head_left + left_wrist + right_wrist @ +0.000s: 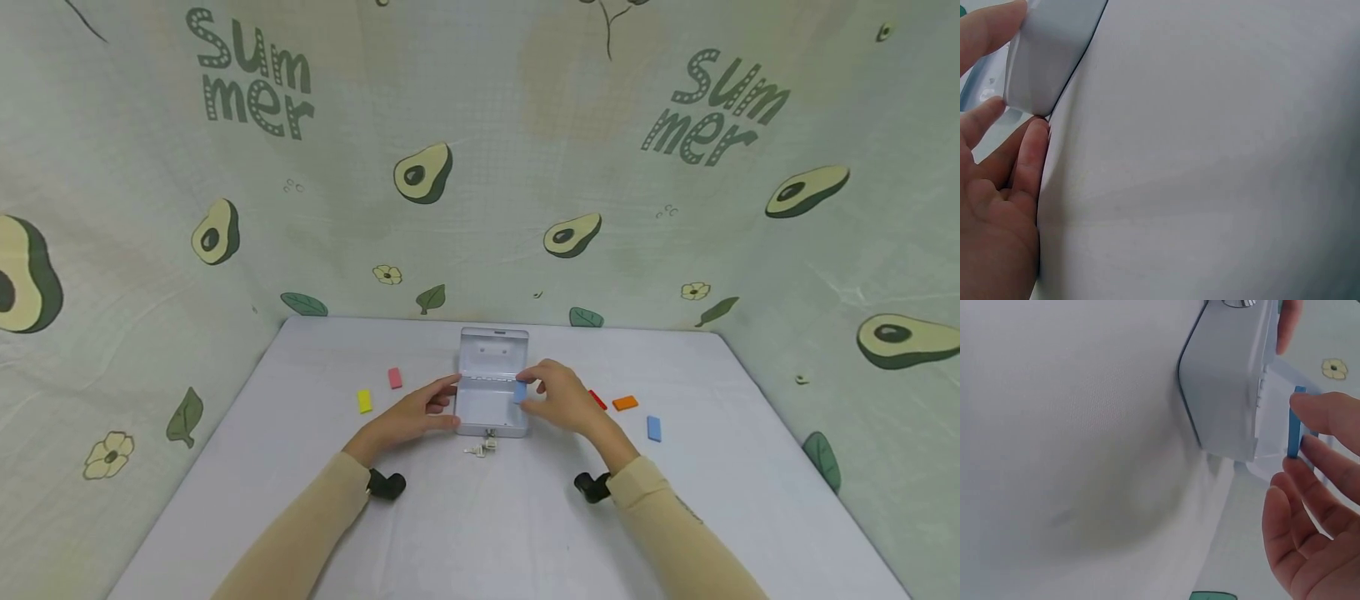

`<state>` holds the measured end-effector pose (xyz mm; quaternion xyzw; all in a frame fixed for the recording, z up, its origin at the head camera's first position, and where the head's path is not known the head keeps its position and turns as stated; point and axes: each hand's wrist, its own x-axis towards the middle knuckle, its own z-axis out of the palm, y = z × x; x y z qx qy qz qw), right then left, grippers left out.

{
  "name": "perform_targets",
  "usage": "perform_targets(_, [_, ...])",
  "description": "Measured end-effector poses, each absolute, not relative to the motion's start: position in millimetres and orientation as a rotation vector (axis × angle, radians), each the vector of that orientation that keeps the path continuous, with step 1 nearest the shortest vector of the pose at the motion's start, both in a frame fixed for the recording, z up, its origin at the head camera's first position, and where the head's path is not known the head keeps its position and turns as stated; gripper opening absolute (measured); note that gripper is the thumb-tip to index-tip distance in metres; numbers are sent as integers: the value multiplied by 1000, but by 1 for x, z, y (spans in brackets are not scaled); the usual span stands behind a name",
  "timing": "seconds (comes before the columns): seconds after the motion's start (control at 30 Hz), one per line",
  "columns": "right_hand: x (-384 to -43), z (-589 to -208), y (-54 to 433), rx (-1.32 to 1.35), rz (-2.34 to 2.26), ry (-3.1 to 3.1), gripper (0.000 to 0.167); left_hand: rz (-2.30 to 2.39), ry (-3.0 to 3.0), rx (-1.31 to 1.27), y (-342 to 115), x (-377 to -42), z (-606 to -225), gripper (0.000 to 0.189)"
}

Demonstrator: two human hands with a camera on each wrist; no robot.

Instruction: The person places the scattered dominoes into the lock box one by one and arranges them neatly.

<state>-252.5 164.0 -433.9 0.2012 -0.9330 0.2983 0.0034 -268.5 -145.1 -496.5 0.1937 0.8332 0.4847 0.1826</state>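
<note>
A small pale metal cash box [474, 431] stands on the table with its hinged lid [493, 340] raised at the back. My left hand [405, 417] touches the box's left side, thumb near the front corner and forefinger near the hinge. A thin blue block [1294, 425] is pinched on edge between my right thumb and fingers. This right hand [564, 400] is over the box's right wall, the block at its inner side. Small keys [477, 451] hang at the lock on the front and rest on the cloth.
Left of the box lie a pink block [394, 378] and a yellow block [364, 402]. To the right are a red block [597, 400], an orange block [625, 403] and another blue block [654, 428]. A printed curtain [495, 275] rises behind the table.
</note>
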Motion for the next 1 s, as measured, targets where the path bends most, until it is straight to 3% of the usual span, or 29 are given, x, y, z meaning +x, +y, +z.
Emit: perform_targets(1.0, [-254, -445, 136, 661, 947, -2953, 40, 1372, 2341, 548, -146, -269, -498, 81])
